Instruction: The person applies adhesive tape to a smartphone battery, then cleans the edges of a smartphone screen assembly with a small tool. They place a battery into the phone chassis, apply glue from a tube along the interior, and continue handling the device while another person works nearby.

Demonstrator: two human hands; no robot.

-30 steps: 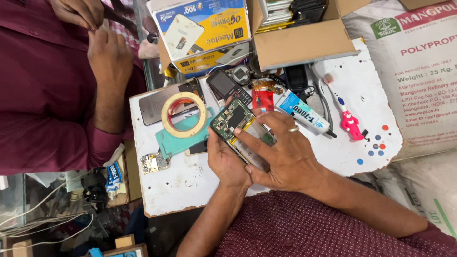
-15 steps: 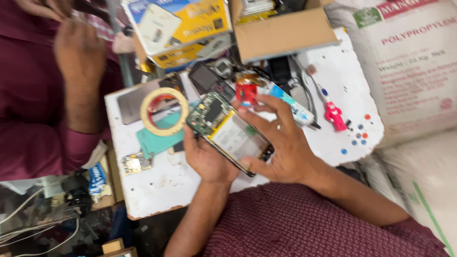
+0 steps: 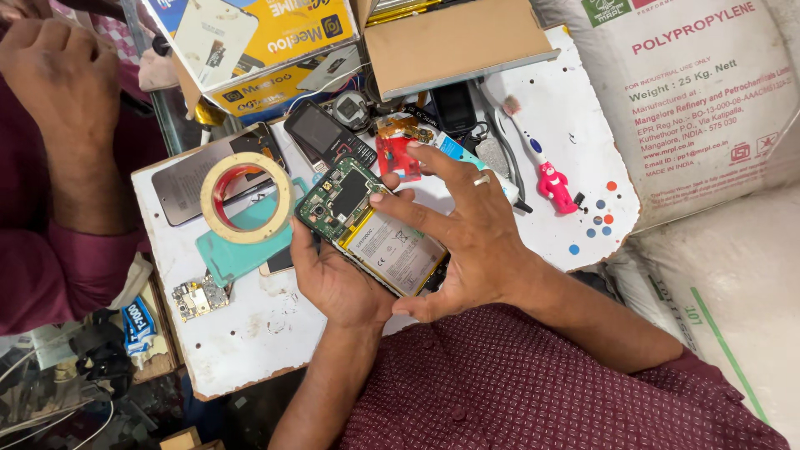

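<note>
Green-boarded opened phone (image 3: 371,227) lies clamped in left hand (image 3: 333,279)'s grip; right hand (image 3: 467,233)'s fingers apart, touching it.

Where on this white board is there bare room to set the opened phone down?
Bare patches: the white board's near edge below the small circuit board, and its right part between the pink toothbrush and the coloured dots. Crowded around the tape roll and cardboard box.
</note>
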